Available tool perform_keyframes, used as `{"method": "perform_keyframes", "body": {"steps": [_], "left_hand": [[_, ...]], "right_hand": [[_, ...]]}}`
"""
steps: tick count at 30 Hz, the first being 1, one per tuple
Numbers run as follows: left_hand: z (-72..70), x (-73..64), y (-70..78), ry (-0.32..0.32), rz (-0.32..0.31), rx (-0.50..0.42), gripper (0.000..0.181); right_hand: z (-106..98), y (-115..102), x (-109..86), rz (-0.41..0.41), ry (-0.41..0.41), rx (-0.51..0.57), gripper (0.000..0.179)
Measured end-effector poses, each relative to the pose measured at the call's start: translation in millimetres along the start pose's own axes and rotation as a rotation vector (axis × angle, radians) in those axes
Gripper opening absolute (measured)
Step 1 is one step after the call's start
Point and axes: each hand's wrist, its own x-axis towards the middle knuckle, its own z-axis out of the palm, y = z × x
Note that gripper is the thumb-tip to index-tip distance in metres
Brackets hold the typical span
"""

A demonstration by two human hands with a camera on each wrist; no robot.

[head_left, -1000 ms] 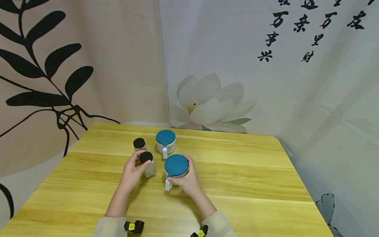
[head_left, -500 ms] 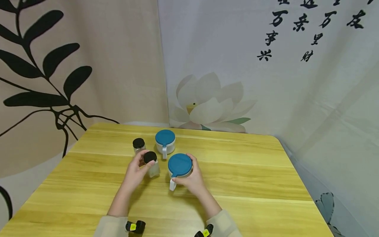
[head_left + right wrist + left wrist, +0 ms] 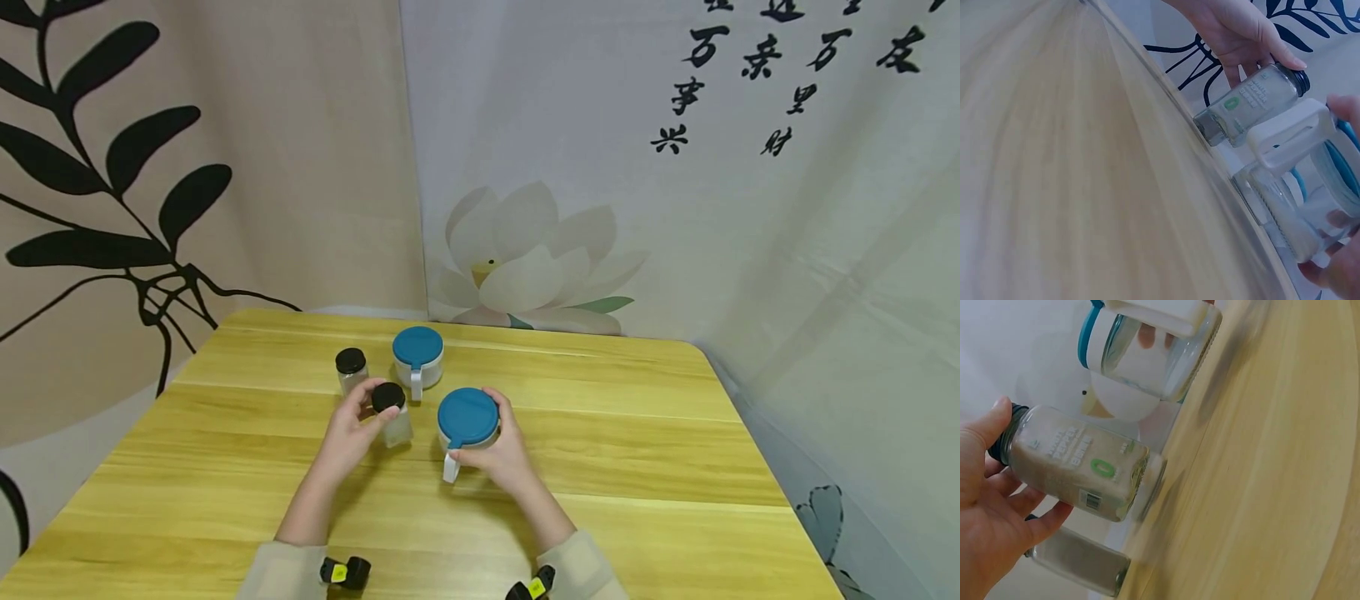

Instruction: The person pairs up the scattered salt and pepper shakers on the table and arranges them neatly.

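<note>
My left hand holds a pepper bottle near its black cap, thumb on one side and fingers on the other. Clear glass, a greyish filling and a green mark show on the bottle, which looks upright with its base close over the table. To its right, my right hand grips a lidded glass jar around its body. This jar has a blue lid and a white handle turned toward me. In the right wrist view, fingers show at the jar's right side.
Behind the left hand stands a second black-capped bottle. Another blue-lidded jar with a white handle is near the back of the wooden table. A printed curtain hangs behind the table's far edge.
Both hands have shifted to the right, the left with the pepper bottle and the right with the lidded jar. The two things at the back have stayed in place.
</note>
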Motion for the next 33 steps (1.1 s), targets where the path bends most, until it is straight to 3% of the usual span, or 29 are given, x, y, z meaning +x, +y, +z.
{"method": "perform_keyframes", "body": {"steps": [4, 10, 18, 22, 26, 33], "left_hand": [[2.9, 0.4, 3.7, -0.009, -0.013, -0.008, 0.042], [7.3, 1.6, -5.3, -0.027, -0.025, -0.030, 0.044], [9.8, -8.9, 30.3, -0.060, 0.024, -0.038, 0.041], [12.0, -11.1, 36.4, -0.076, 0.019, -0.034, 0.041], [16.3, -9.1, 32.2, -0.089, 0.006, -0.045, 0.041], [23.7, -2.5, 5.3, -0.097, 0.017, -0.068, 0.043]], "right_hand": [[-5, -4, -1.3, -0.004, -0.016, 0.008, 0.100], [-12, -4, -2.3, 0.004, -0.028, 0.001, 0.099], [-21, 4, -5.8, -0.020, -0.023, -0.017, 0.098], [-26, 4, -8.3, -0.031, -0.031, -0.023, 0.099], [-31, 3, -10.4, -0.042, -0.043, -0.030, 0.100], [-39, -8, -14.8, -0.038, -0.061, -0.027, 0.099]]}}
